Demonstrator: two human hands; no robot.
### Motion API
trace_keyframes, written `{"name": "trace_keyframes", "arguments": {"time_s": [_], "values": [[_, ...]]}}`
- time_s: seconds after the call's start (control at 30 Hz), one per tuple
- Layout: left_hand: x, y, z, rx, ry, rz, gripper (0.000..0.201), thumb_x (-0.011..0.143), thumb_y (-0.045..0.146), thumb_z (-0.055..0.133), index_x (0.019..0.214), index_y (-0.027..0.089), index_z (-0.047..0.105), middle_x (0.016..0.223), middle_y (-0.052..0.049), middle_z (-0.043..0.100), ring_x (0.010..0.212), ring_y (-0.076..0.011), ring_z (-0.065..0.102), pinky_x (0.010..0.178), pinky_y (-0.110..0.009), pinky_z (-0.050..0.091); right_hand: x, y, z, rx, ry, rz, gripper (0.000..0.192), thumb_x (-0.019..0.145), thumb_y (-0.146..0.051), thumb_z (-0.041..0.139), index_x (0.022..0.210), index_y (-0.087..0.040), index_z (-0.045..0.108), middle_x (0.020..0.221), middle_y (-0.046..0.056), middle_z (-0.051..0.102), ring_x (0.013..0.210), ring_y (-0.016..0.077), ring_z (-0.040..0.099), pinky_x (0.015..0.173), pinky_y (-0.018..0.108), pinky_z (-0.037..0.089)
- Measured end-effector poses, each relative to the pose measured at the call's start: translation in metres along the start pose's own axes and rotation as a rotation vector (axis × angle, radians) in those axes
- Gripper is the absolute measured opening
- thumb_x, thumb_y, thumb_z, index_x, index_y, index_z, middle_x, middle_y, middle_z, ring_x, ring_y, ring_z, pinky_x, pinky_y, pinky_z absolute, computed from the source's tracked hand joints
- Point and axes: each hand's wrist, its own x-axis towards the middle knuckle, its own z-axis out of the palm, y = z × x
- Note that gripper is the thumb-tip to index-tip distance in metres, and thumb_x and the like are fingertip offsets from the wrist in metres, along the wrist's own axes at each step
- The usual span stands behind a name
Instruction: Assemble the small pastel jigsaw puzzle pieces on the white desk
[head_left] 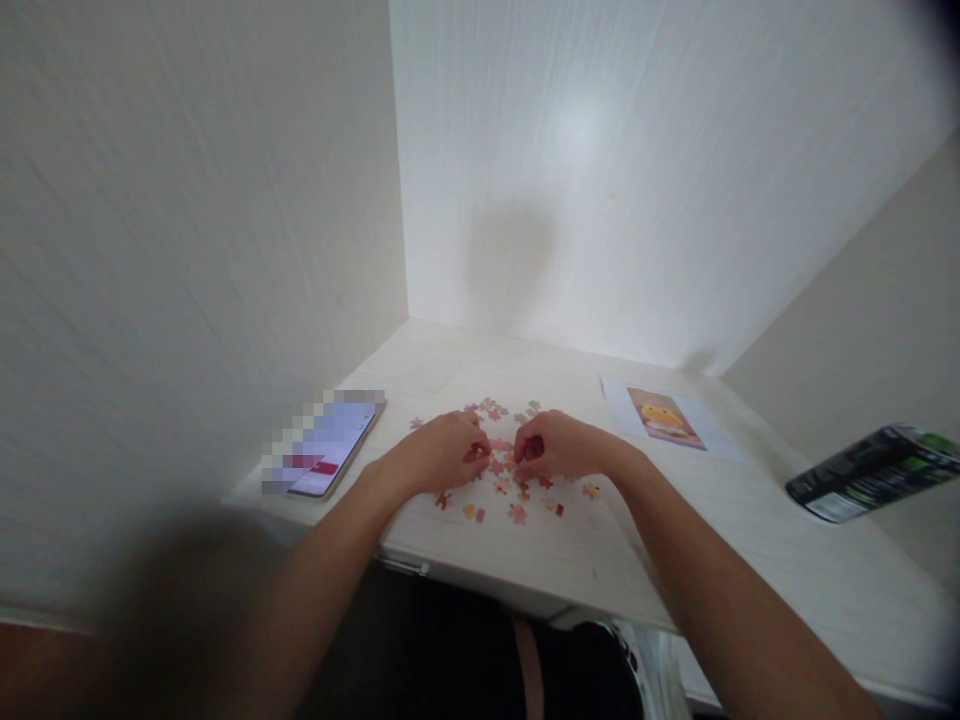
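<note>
Small pink and orange puzzle pieces scattered mid white surface, left hand and right hand curled among them, each seemingly pinching a piece, phone left, reference picture right

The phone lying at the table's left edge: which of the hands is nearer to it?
Left. The left hand rests on the scattered puzzle pieces just right of the phone; the right hand lies farther right.
</note>
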Motion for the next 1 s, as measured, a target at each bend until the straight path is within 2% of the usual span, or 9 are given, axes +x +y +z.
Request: {"name": "trace_keyframes", "arguments": {"time_s": [0.2, 0.43, 0.53, 0.63, 0.77, 1.0], "values": [[-0.002, -0.005, -0.003, 0.009, -0.015, -0.005, 0.021, 0.081, 0.015, 0.055, 0.083, 0.02, 0.075, 0.093, -0.009, 0.069, 0.087, -0.0208, 0.063, 0.083, -0.031, 0.048, -0.004, 0.009, -0.005, 0.013, -0.047, -0.033, 0.017, 0.067, -0.021, 0.068, 0.081, -0.021, 0.076, 0.072, 0.002, 0.072, 0.062, 0.015, 0.062, 0.054, 0.024, 0.044], [-0.002, -0.008, 0.0, 0.0, -0.009, 0.012, 0.022, 0.077, 0.01, 0.054, 0.081, 0.019, 0.073, 0.092, -0.007, 0.068, 0.088, -0.0196, 0.063, 0.084, -0.03, 0.047, -0.004, 0.014, -0.012, -0.01, -0.099, -0.075, 0.031, 0.067, -0.01, 0.06, 0.094, -0.018, 0.074, 0.083, 0.004, 0.074, 0.07, 0.0149, 0.065, 0.061, 0.024, 0.048], [-0.002, -0.007, 0.0, -0.003, -0.005, 0.014, 0.02, 0.077, 0.011, 0.054, 0.08, 0.019, 0.072, 0.089, -0.007, 0.069, 0.085, -0.0193, 0.063, 0.081, -0.03, 0.047, -0.004, 0.016, -0.015, -0.035, -0.023, -0.12, 0.028, 0.069, -0.013, 0.061, 0.094, -0.017, 0.074, 0.085, 0.004, 0.073, 0.072, 0.015, 0.064, 0.064, 0.025, 0.048], [-0.002, -0.005, -0.001, -0.006, -0.004, 0.011, 0.019, 0.078, 0.013, 0.054, 0.081, 0.018, 0.072, 0.089, -0.007, 0.069, 0.085, -0.0198, 0.063, 0.08, -0.03, 0.047, -0.005, 0.017, -0.017, -0.055, 0.009, -0.076, 0.026, 0.07, -0.02, 0.067, 0.094, -0.016, 0.074, 0.083, 0.004, 0.072, 0.072, 0.0151, 0.063, 0.065, 0.025, 0.047], [-0.003, -0.003, -0.002, -0.006, -0.006, 0.004, 0.018, 0.08, 0.015, 0.054, 0.081, 0.018, 0.072, 0.09, -0.007, 0.07, 0.086, -0.0208, 0.063, 0.081, -0.031, 0.046, -0.007, 0.014, -0.016, -0.054, -0.046, 0.016, 0.024, 0.068, -0.027, 0.071, 0.089, -0.017, 0.075, 0.078, 0.004, 0.072, 0.066, 0.0141, 0.061, 0.059, 0.024, 0.044], [-0.004, -0.006, -0.001, -0.015, -0.002, -0.022, 0.015, 0.08, 0.017, 0.057, 0.082, 0.018, 0.071, 0.09, -0.008, 0.071, 0.085, -0.0212, 0.064, 0.08, -0.032, 0.045, -0.006, 0.005, -0.01, 0.013, -0.128, 0.024, 0.021, 0.07, -0.028, 0.069, 0.088, -0.016, 0.074, 0.072, 0.003, 0.071, 0.062, 0.0127, 0.06, 0.054, 0.023, 0.043]]}}
